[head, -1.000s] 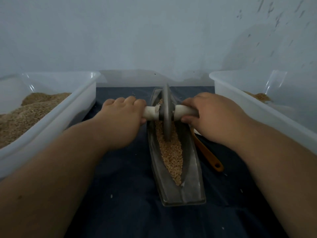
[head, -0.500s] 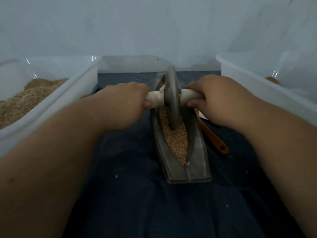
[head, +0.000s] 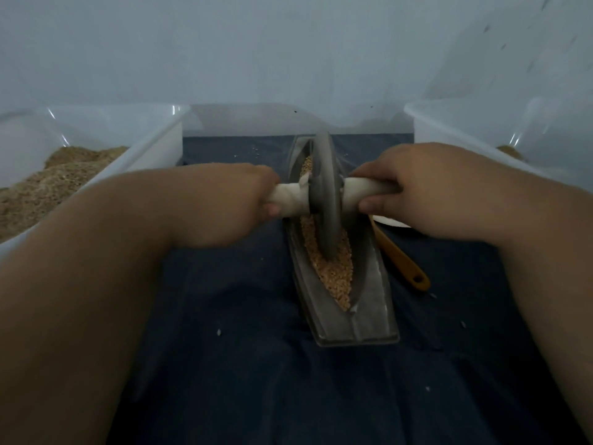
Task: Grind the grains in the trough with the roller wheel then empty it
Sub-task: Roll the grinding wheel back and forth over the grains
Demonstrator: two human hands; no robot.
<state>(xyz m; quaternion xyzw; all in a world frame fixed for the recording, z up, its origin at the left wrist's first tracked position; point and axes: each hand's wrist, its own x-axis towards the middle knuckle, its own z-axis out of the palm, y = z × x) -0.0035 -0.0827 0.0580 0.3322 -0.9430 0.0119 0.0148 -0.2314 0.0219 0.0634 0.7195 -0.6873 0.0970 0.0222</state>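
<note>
A grey boat-shaped metal trough [head: 369,313] lies lengthwise on the dark blue cloth, holding tan grains [head: 337,274]. A grey roller wheel [head: 325,200] stands upright in the trough, its rim down in the grains near the middle. A white-wrapped axle runs through the wheel. My left hand [head: 224,203] grips the axle's left end and my right hand [head: 417,191] grips its right end. The far tip of the trough is partly hidden behind the wheel.
A clear plastic bin [head: 154,136] with ground tan grain stands at the left. Another clear bin [head: 449,123] stands at the right. An orange-handled tool [head: 404,261] lies beside the trough's right side. Stray grains dot the cloth [head: 256,380].
The wheel has rolled along the trough toward me, from the far end to about the middle. Both hands kept their grip on the axle.
</note>
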